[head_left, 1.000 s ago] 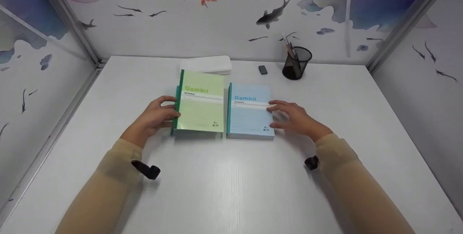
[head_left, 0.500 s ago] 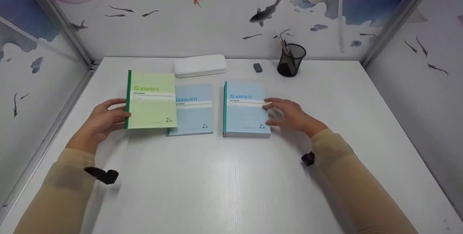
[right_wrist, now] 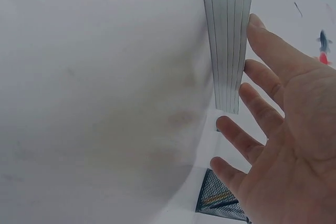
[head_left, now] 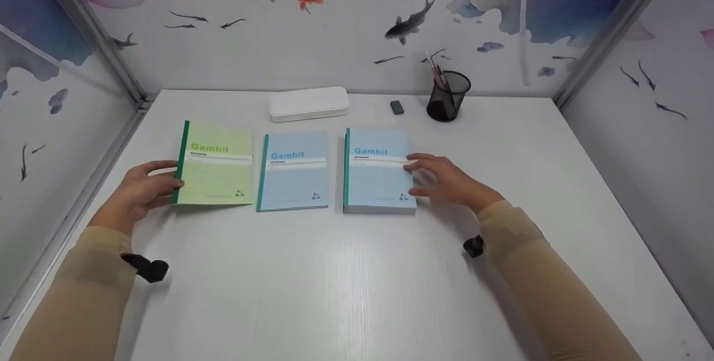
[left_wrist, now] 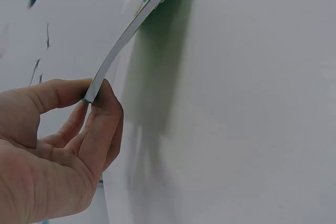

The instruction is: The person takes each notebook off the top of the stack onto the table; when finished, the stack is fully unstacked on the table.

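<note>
Notebook [head_left: 215, 168], green, is pinched by its raised spine in the left hand [head_left: 142, 189] at the left of the table [head_left: 346, 283]. Beside it are laid a thin blue notebook [head_left: 294, 174] and a blue stack [head_left: 378, 179], touched at its right edge by the spread right hand [head_left: 448, 181]; beyond are ranged white case [head_left: 308, 105], dark block [head_left: 396, 107], pen cup [head_left: 448, 103].

Green notebook [head_left: 216, 168]: from just left of blue stack [head_left: 380, 174] to well left of it | left hand [head_left: 139, 191]: likewise farther left of stack | single blue notebook [head_left: 294, 174]: just left of stack, nearly hidden, now uncovered | white case [head_left: 308, 105]: behind and left of stack, front edge now exposed
</note>
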### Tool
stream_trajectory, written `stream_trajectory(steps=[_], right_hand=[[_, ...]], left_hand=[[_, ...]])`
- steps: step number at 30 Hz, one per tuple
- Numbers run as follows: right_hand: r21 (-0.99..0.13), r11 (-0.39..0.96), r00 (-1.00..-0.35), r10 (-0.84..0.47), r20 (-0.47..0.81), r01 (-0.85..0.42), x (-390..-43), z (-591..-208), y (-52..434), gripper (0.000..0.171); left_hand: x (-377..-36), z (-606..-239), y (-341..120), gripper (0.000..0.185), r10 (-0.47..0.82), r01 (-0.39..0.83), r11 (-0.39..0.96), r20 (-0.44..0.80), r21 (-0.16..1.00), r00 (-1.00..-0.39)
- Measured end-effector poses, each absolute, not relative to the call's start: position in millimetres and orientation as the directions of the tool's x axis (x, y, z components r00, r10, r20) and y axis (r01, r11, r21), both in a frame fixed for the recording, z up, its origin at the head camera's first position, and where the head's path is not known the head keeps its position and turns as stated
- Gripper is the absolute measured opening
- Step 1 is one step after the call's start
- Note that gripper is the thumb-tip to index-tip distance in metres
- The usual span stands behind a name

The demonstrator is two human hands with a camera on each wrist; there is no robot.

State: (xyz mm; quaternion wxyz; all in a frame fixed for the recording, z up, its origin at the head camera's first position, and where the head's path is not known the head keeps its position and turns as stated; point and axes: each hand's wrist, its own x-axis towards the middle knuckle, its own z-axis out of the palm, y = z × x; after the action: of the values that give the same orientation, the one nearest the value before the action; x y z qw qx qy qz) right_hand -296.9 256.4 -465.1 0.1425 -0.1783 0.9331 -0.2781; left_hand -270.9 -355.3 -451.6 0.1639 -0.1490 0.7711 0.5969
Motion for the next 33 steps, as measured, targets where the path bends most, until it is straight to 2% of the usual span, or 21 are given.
stream_trajectory(steps=[5, 9, 15, 19, 22, 26, 33], right_hand=[[-0.574, 0.767, -0.885, -0.442, -0.149, -0.286, -297, -468, 257, 0.056], [-0.586, 0.759, -0.882, -0.447, -0.15, -0.285, -296, -468, 256, 0.055], [-0.59, 0.762, -0.884, -0.438, -0.164, -0.268, -295, -466, 253, 0.055], [-0.581, 0.765, -0.882, -0.443, -0.162, -0.277, -296, -464, 252, 0.055], [-0.58, 0.765, -0.881, -0.446, -0.16, -0.282, -297, -465, 252, 0.055], [-0.571, 0.769, -0.879, -0.449, -0.161, -0.288, -298, -466, 253, 0.056], [-0.572, 0.763, -0.879, -0.455, -0.144, -0.301, -298, -461, 257, 0.057]], left_hand=[[-272, -458, -357, 0.08, -0.106, -0.446, 0.363, -0.44, 0.818, -0.892], [-271, -461, -356, 0.078, -0.114, -0.413, 0.451, -0.407, 0.791, -0.906], [-273, -456, -354, 0.072, -0.075, -0.334, 0.621, -0.37, 0.709, -0.926], [-272, -451, -353, 0.081, -0.03, -0.295, 0.697, -0.384, 0.653, -0.923], [-271, -450, -350, 0.083, -0.013, -0.252, 0.769, -0.38, 0.587, -0.925], [-267, -450, -344, 0.077, 0.003, -0.171, 0.869, -0.351, 0.463, -0.937], [-270, -444, -331, 0.07, 0.022, -0.077, 0.945, -0.296, 0.318, -0.955]])
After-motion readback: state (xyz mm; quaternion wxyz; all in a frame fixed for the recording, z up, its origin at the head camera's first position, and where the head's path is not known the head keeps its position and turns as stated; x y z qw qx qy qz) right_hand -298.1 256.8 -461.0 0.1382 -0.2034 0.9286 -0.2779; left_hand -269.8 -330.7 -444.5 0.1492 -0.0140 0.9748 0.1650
